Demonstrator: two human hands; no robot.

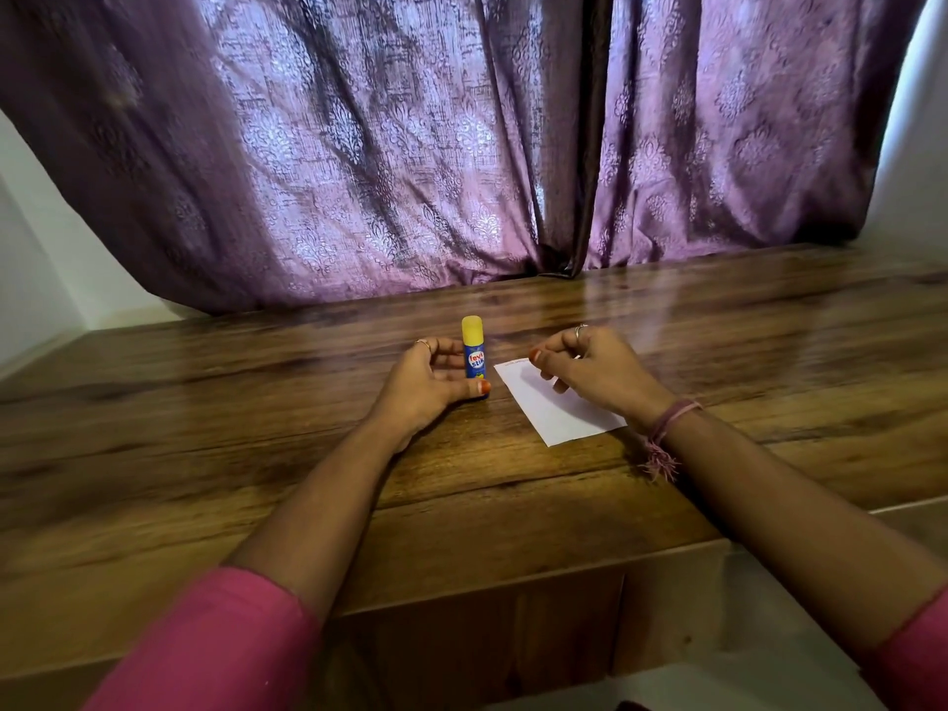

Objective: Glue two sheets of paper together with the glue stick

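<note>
A blue glue stick (473, 357) with a yellow cap stands upright on the wooden table (308, 454). My left hand (431, 384) curls round it, with the thumb at its base and the fingers against its left side. To its right a small white sheet of paper (559, 410) lies flat on the table; whether a second sheet lies under it I cannot tell. My right hand (590, 369) is over the paper's far end, fingers loosely curled, their tips on or just above the sheet. It holds nothing.
Purple patterned curtains (461, 146) hang right behind the table's far edge. The table's front edge (513, 582) runs close to my body. Pink sleeves cover both upper forearms, and a thread band sits on my right wrist (667, 428).
</note>
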